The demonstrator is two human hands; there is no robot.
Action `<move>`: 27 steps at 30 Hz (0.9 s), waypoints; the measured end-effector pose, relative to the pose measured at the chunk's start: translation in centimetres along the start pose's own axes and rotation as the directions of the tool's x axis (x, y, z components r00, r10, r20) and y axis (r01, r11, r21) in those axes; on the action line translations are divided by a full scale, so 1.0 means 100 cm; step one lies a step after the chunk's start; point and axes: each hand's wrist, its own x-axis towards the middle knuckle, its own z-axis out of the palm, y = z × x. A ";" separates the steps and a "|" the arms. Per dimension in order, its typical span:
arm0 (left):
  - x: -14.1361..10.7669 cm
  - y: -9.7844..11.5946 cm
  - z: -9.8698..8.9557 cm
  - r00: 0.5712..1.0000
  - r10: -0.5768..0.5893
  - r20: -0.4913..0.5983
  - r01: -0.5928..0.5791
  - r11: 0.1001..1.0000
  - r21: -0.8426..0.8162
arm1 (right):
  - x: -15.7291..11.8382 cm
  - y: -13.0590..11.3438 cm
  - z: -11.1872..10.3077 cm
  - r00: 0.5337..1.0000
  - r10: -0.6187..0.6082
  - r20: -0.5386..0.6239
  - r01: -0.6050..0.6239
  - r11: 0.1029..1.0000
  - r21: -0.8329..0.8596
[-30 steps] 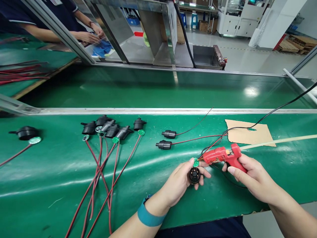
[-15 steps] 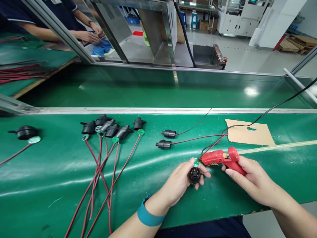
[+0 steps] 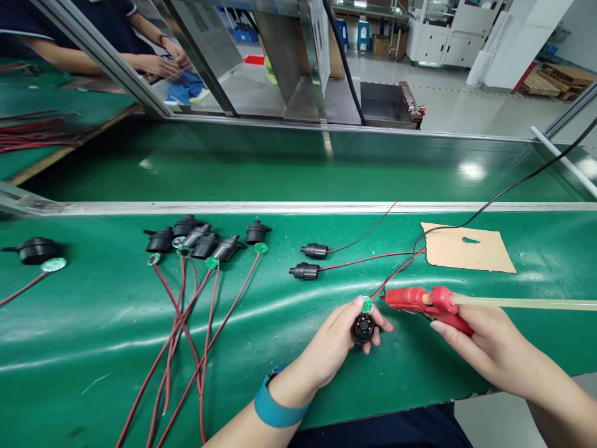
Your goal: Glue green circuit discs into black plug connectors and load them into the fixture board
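Between the thumb and fingers of my left hand (image 3: 336,336) is a round black plastic housing (image 3: 363,328), its open end facing up toward me. A small green circuit board (image 3: 366,304) sits at its upper edge, with a red wire (image 3: 396,274) running from it toward the back right. My right hand (image 3: 485,339) is wrapped round the handle of a red hot glue gun (image 3: 420,302). A long pale glue stick (image 3: 522,303) sticks out of its rear. The gun's nozzle points left, a short gap away from the green board.
Several black housings (image 3: 200,242) with green boards and red wires lie left of centre; another housing (image 3: 40,250) lies far left. Two black connectors (image 3: 305,271) with thin wires lie behind my left hand. A cardboard piece (image 3: 471,249) and black cable (image 3: 508,183) are at the right. A co-worker's hands (image 3: 170,59) work beyond the frame.
The glue gun has moved right, its nozzle coming away from the green board, and its rear has dipped so the glue stick lies nearly level. My left hand still holds the housing.
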 end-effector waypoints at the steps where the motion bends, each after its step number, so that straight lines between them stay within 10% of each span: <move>1: 0.000 0.001 0.000 1.000 0.003 0.001 -0.003 1.000 -0.009 | -0.006 0.003 -0.004 0.999 0.030 -0.041 -0.029 1.000 0.011; 4: 0.000 0.004 0.000 1.000 0.020 -0.006 -0.020 1.000 -0.023 | -0.036 0.024 -0.022 0.941 0.218 -0.259 -0.190 0.973 0.128; 6: -0.001 0.006 0.000 1.000 0.025 -0.016 -0.026 0.999 -0.023 | -0.061 0.048 -0.036 0.822 0.412 -0.394 -0.296 0.899 0.321; 10: -0.003 0.008 0.000 0.999 0.025 -0.027 -0.026 0.999 -0.026 | -0.106 0.107 -0.061 0.702 0.651 -0.289 -0.408 0.700 0.586; 14: -0.003 0.009 0.000 0.999 0.018 -0.033 -0.018 1.000 -0.022 | -0.126 0.134 -0.074 0.651 0.495 -0.575 -0.492 0.852 0.177; 18: -0.001 0.009 0.000 1.000 -0.003 -0.008 0.003 1.000 0.019 | -0.083 0.093 -0.061 0.483 0.191 -0.855 -0.642 0.741 -0.197; 20: -0.001 0.008 -0.001 1.000 -0.005 0.017 0.004 0.999 0.053 | -0.036 0.058 -0.040 0.702 0.102 -0.704 -0.402 0.874 -0.274; 22: -0.002 0.007 -0.003 0.999 -0.009 0.053 0.003 0.995 0.098 | 0.016 0.026 -0.016 0.953 -0.049 -0.300 -0.020 0.975 -0.222; 24: -0.003 0.008 -0.005 0.995 -0.023 0.102 0.006 0.987 0.162 | 0.063 0.004 0.005 0.983 -0.179 0.049 0.183 0.976 -0.117; 27: -0.005 0.010 -0.009 0.988 -0.045 0.149 0.005 0.966 0.259 | 0.106 -0.009 0.022 0.904 -0.242 0.353 0.270 0.962 -0.033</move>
